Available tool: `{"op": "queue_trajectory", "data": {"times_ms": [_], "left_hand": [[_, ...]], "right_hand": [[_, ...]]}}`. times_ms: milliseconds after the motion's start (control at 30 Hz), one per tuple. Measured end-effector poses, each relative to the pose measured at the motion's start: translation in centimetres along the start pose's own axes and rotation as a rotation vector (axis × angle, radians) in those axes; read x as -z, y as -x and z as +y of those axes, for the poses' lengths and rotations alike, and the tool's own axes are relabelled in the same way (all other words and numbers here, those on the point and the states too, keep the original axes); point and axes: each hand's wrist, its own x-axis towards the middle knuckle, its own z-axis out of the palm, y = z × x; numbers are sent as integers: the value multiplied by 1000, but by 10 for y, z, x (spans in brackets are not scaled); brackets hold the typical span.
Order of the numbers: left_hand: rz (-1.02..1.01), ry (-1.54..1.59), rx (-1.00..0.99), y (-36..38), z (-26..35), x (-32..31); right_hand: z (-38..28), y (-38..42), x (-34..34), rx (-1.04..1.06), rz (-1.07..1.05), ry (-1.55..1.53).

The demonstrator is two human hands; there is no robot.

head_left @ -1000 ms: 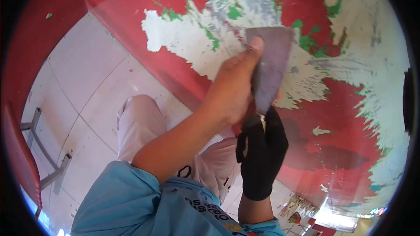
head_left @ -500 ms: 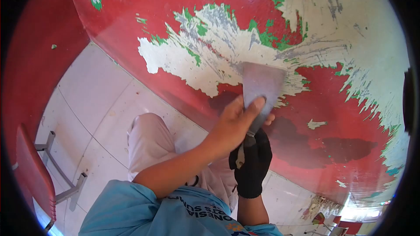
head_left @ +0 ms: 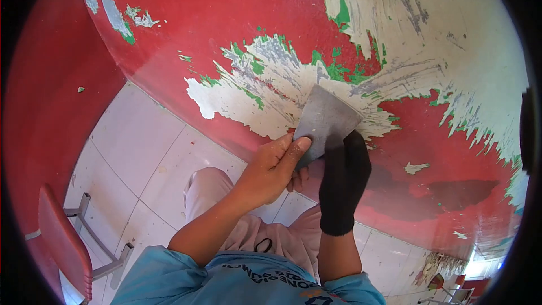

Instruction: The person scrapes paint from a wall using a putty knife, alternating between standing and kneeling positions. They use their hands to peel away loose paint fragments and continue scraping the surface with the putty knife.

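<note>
A paint scraper with a wide grey metal blade [head_left: 326, 114] is held in front of the peeling wall, its broad edge toward the upper right. My bare left hand [head_left: 274, 166] is closed on the lower part of the scraper, with the thumb pressed on the blade's face. My right hand [head_left: 344, 186], in a black knit glove, is at the blade's right edge. Its fingers are stretched upward, and one overlaps the blade. The scraper's handle is hidden. Behind the blade, the red wall [head_left: 186, 17] shows a large bared whitish patch [head_left: 243, 104] with green paint fragments.
A red chair [head_left: 65, 243] with metal legs stands at the lower left. White floor tiles [head_left: 135, 135] meet the wall's base. Dark damp-looking stains [head_left: 460, 195] mark the wall at right. Paint debris [head_left: 437, 268] and more furniture are at the lower right.
The scraper has tilted clockwise and its blade sits slightly lower left. My right hand has left the handle and moved up to the blade's edge. My left hand has shifted down and left.
</note>
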Motion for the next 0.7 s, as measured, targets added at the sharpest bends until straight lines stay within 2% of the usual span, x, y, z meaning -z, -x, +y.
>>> {"op": "queue_trajectory", "data": {"times_ms": [67, 100, 167, 200, 267, 400, 467, 600, 700], "left_hand": [[56, -78, -103, -4, -5, 0], [53, -78, -104, -6, -6, 0], [134, -155, -250, -10, -9, -2], [137, -154, -252, -10, -8, -2], [196, -269, -233, -9, -6, -4], [215, -260, -245, -6, 7, -5], [209, -262, -227, -7, 12, -2], [274, -207, -274, -8, 3, 3], [181, -23, -245, -9, 8, 4]], "right_hand": [[-3, -8, -14, -10, 82, -233], [-3, -8, -18, -7, 85, -233], [-3, -8, -24, -92, 49, -261], [2, -7, -28, -90, 46, -261], [14, -5, -33, -146, -3, -451], [13, -12, -40, -98, 6, -436], [6, -13, -47, 28, 76, -347], [1, -11, -52, -88, 28, -415], [0, -12, -56, -64, 51, -357]]}}
